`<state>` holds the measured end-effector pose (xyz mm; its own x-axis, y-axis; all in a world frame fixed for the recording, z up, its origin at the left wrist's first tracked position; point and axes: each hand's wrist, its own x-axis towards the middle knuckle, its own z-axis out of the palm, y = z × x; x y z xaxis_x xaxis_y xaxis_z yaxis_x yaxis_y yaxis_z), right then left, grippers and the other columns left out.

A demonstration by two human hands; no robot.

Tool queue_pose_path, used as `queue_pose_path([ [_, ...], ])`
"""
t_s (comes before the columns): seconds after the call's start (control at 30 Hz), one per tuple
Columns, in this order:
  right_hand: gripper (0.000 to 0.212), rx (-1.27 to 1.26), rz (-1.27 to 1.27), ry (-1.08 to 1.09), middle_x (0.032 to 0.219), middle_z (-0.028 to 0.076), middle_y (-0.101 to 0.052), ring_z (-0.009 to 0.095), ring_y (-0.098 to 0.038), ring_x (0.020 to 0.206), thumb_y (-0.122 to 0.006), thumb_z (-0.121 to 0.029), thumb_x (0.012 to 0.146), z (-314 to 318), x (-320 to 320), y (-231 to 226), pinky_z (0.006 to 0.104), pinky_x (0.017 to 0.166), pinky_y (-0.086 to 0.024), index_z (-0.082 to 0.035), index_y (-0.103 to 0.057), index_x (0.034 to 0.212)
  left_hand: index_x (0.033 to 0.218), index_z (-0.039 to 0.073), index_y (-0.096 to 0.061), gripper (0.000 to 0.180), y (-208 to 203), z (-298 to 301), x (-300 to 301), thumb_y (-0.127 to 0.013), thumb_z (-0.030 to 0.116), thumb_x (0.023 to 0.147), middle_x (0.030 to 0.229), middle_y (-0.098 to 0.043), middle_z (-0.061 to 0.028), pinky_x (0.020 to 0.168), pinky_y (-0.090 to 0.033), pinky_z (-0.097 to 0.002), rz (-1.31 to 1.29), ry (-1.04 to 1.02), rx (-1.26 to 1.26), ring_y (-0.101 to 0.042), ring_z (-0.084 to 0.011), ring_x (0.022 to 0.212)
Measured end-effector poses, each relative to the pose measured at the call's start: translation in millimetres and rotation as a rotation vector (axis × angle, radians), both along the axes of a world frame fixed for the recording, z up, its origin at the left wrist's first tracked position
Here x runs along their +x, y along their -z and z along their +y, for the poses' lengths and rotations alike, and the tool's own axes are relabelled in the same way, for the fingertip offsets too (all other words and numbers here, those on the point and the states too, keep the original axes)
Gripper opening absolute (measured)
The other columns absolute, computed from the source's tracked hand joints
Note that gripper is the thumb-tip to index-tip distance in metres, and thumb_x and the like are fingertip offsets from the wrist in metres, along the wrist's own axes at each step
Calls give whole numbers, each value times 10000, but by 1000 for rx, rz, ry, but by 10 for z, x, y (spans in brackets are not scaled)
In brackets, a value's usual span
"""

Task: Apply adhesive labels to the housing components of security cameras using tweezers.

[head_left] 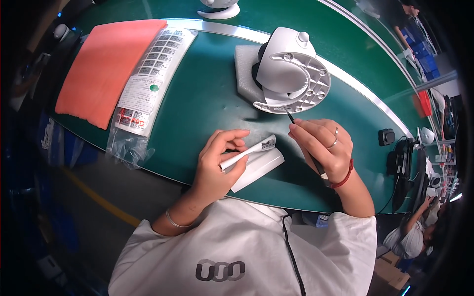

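Observation:
My left hand (220,160) pinches a narrow white strip of label backing (249,150), lifted over a white rectangular pad (264,167) on the green table (207,103). My right hand (322,148) grips a thin dark tool (291,118) like a pen, its tip close to the rim of a white plastic appliance housing (289,69). The housing lies on its side, its round base with several holes facing me, resting against a white foam block (244,71).
A clear bag with sheets of printed labels (148,74) lies left of centre, beside an orange foam sheet (106,69). Another white housing (219,7) stands at the far edge. A small black device (386,136) sits right; another person (412,237) works lower right.

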<state>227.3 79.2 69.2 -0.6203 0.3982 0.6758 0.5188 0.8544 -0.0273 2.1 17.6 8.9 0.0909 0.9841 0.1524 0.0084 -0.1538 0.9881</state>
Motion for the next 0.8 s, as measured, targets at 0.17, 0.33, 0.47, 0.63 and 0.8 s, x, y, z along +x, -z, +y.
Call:
queue_pose_path([
  [0.17,265,9,-22,20,883,69,-677,198,-651,727,-678,-50,641,14,-13,48,307,624,-520,-18,-689,904,1183,23,-567,462,-3,-8,-5,-638,-143,758,1025,-525,-72,863,-558,-299,11,-9,-16,-609,-140,924],
  [0.33,257,-17,-28,56,867,55,-671,195,-648,725,-673,-52,636,-5,-16,63,306,628,-520,-36,-685,892,1174,22,-572,444,-15,-9,-7,-635,-136,764,1027,-526,-73,866,-554,-300,18,-2,-23,-605,-141,930],
  [0.47,244,-43,2,68,848,46,-671,193,-645,706,-707,-18,651,-39,-30,79,305,618,-514,-44,-684,893,1158,-36,-534,420,-24,0,-3,-609,-171,767,1032,-486,-80,802,-521,-240,33,17,-4,-581,-131,898],
  [0.63,167,-400,276,187,840,102,-685,219,-662,721,-742,40,733,-111,-25,88,263,639,-506,-2,-694,888,1154,-31,-542,413,-34,-2,4,-614,-159,768,1035,-492,-82,813,-516,-241,35,17,12,-575,-132,908],
  [0.8,152,-1188,991,267,938,78,-701,131,-644,837,-717,-58,831,-129,-4,111,262,782,-512,21,-702,960,1152,-32,-548,402,-30,-2,-8,-609,-154,774,1041,-492,-82,820,-515,-244,38,21,8,-569,-132,919],
])
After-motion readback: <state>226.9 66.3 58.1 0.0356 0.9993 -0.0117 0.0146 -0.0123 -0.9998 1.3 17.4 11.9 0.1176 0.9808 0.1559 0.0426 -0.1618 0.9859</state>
